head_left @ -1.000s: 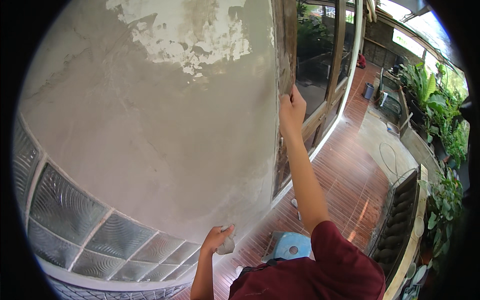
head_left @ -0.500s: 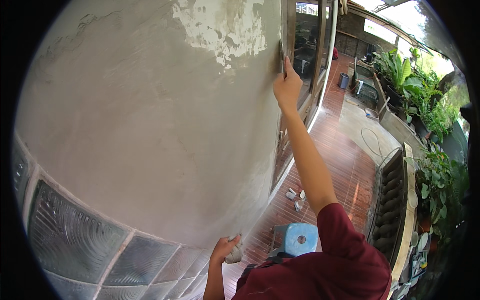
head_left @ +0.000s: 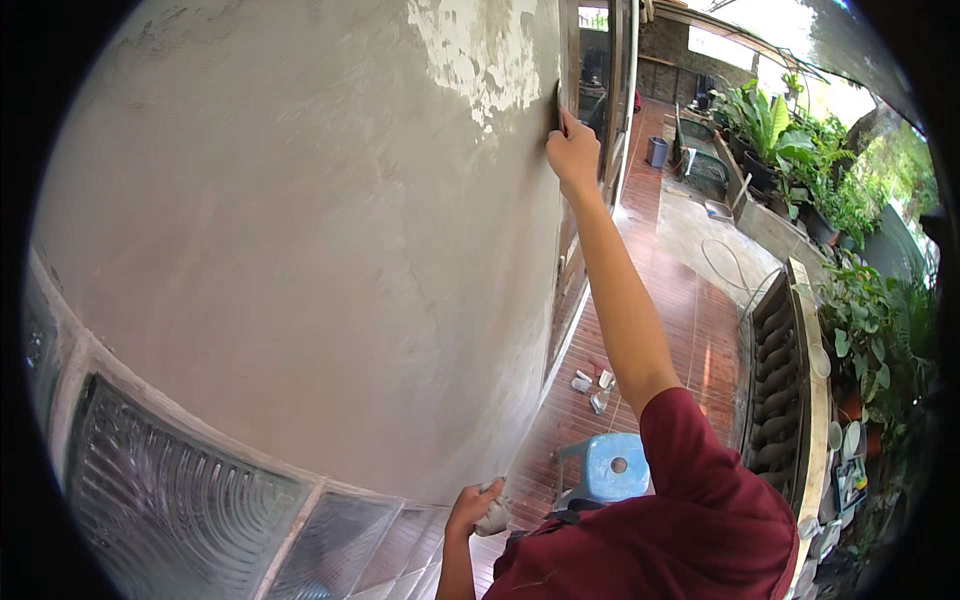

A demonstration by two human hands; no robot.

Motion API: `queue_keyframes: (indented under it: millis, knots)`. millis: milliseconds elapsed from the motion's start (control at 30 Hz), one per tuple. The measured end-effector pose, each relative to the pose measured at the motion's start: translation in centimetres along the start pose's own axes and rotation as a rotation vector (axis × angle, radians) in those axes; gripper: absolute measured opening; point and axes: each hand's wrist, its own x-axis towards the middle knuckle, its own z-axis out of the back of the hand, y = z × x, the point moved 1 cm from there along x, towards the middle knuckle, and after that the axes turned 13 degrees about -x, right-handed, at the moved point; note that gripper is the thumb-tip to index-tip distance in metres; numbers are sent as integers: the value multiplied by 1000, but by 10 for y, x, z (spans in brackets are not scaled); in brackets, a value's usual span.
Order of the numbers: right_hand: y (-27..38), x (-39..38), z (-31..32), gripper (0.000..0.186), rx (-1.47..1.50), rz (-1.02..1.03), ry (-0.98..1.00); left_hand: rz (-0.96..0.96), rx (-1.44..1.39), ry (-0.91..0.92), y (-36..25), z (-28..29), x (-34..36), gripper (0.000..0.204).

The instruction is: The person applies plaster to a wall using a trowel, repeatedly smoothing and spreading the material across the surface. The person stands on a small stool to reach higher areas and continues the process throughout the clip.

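Note:
My right hand [head_left: 574, 158] is stretched far up to the right edge of the grey plastered wall [head_left: 300, 250]. Its fingers are closed round a putty knife [head_left: 560, 98], seen nearly edge-on, with the thin blade against the wall beside the door frame [head_left: 572, 60]. A patch of flaking white coating [head_left: 480, 55] lies to the left of the blade. Low down by the wall's bottom corner, my left hand [head_left: 468, 508] grips a pale grey lump [head_left: 493, 517]; whether it is cloth or putty I cannot tell.
Glass blocks [head_left: 180, 480] run below the plaster. A blue plastic stool [head_left: 612, 470] stands close to me on red-brown floor tiles [head_left: 640, 310], near small white pieces [head_left: 598, 400]. To the right are a balustrade [head_left: 775, 370] and potted plants [head_left: 780, 140].
The view has swung slightly, so the wall shows further right and the plants further left. My right hand has slid a little upward along the wall edge. Both grips are unchanged.

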Motion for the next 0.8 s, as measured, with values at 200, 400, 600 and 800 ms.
queue_keyframes:
  millis: [200, 400, 600, 800]
  knots:
    - [0, 2, -16, 51, -72, -26, -44, 1, 29, 79, 8, 1, 3, 41]
    - [0, -6, -23, 55, -115, -4, -60, 25, 34, 143, 12, 6, 0, 42]
    - [19, -22, -15, 57, -72, -62, -41, -1, 26, 188, 14, 11, -2, 40]
    - [37, -42, -4, 49, -46, -74, 16, -15, 50, 230, 11, 13, -6, 39]
